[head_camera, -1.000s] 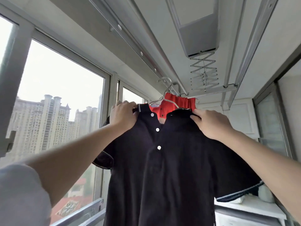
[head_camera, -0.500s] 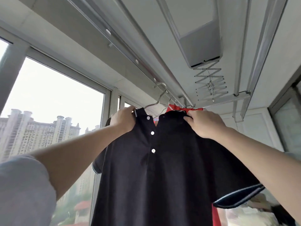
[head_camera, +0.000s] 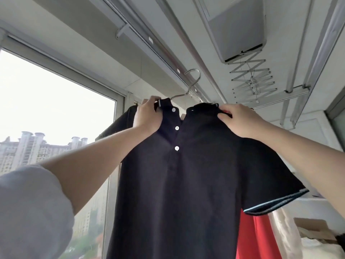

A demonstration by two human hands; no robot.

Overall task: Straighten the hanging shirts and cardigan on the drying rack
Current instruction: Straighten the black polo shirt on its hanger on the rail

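Note:
A black polo shirt (head_camera: 186, 184) with white buttons hangs in front of me on a metal hanger (head_camera: 190, 85), whose hook reaches up toward the ceiling rack rail (head_camera: 201, 66). My left hand (head_camera: 147, 114) grips the left side of the shirt's collar. My right hand (head_camera: 240, 120) pinches the right side of the collar at the shoulder. A red garment (head_camera: 259, 238) hangs behind the polo and shows only at the lower right. A pale garment (head_camera: 285, 234) hangs further right. Most of the hanger is hidden inside the shirt.
A large window (head_camera: 46, 109) fills the left side, with a vertical frame post (head_camera: 119, 113) close behind the shirt. A grey rack motor housing (head_camera: 237, 28) and its scissor lift (head_camera: 252, 81) hang from the ceiling. Cardboard boxes (head_camera: 313, 228) lie at the lower right.
The view has tilted upward and moved closer, so the red garment's collar is now hidden behind the polo. Both hands stay on the collar, and the shirt sits higher against the rail.

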